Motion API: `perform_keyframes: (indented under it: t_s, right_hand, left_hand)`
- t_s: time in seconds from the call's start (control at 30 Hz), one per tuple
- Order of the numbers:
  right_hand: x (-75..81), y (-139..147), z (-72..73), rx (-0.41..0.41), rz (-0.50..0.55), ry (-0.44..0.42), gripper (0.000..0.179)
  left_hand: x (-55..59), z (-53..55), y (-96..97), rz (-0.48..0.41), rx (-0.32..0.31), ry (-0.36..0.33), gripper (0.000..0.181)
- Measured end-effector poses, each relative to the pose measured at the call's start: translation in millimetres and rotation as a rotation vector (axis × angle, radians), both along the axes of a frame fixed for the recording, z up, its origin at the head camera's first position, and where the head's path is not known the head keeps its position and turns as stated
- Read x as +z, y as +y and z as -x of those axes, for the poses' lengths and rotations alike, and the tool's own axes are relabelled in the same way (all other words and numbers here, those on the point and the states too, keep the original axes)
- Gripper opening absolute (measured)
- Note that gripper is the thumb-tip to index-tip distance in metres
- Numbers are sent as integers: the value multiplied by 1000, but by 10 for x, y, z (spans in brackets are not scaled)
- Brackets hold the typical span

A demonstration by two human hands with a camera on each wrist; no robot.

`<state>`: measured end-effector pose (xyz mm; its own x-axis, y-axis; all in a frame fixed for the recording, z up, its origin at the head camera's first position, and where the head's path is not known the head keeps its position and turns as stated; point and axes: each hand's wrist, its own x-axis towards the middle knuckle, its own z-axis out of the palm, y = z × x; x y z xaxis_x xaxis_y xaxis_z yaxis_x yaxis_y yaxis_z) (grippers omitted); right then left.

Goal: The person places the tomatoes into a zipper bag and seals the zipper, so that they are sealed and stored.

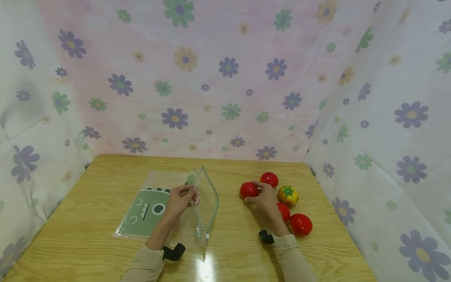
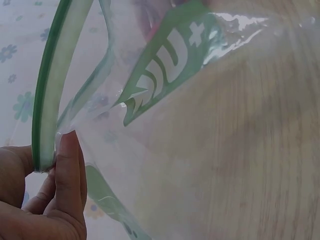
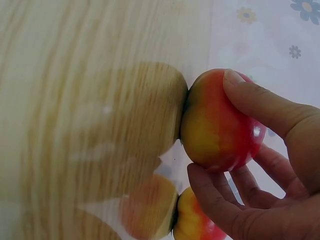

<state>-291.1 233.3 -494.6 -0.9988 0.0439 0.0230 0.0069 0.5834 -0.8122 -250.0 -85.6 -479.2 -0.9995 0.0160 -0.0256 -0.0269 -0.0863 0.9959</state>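
Observation:
My left hand (image 1: 180, 201) pinches the edge of a clear zip bag (image 1: 139, 221) printed with a green one-eyed monster face. Its green-rimmed mouth gapes toward the right. In the left wrist view, thumb and fingers hold the bag's film beside the green zip strip (image 2: 42, 100). A glossy red, tomato-like toy fruit (image 1: 248, 190) is gripped by my right hand (image 1: 266, 199). The right wrist view shows this fruit (image 3: 220, 125) turning yellow and green toward its underside, which touches the tabletop. My thumb lies on one side of it and the fingers on the other.
Around my right hand lie more toy fruits: a red one (image 1: 269, 179) behind, a yellow one with a green star-shaped top (image 1: 288, 195), a partly hidden red one (image 1: 284, 211) and another red one (image 1: 300, 224). Flowered cloth (image 1: 225, 90) walls the wooden table (image 1: 105, 176).

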Motion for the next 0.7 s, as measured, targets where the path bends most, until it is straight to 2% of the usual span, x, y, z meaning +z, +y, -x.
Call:
perform_keyframes:
  t_s: [0.23,0.4,0.47,0.53,0.63,0.7]
  right_hand:
    - [1,1,-26,22,20,20,68]
    - [23,2,-46,41,55,-8,67]
    - [42,-1,-51,62,68,4,67]
    - [130,-29,-86,106,81,30,66]
    - [173,-56,-85,181,108,72,66]
    - [207,-83,-92,216,135,71,66]
  left_hand:
    - [-29,22,-6,-43,-5,-7,25]
    - [-36,27,-4,-70,-12,-2,24]
    - [-39,29,0,-67,-13,-4,24]
    - [-45,36,1,-62,-19,-5,25]
    - [-49,40,4,-57,-22,-15,25]
    - [-48,41,6,-57,-23,-18,25]
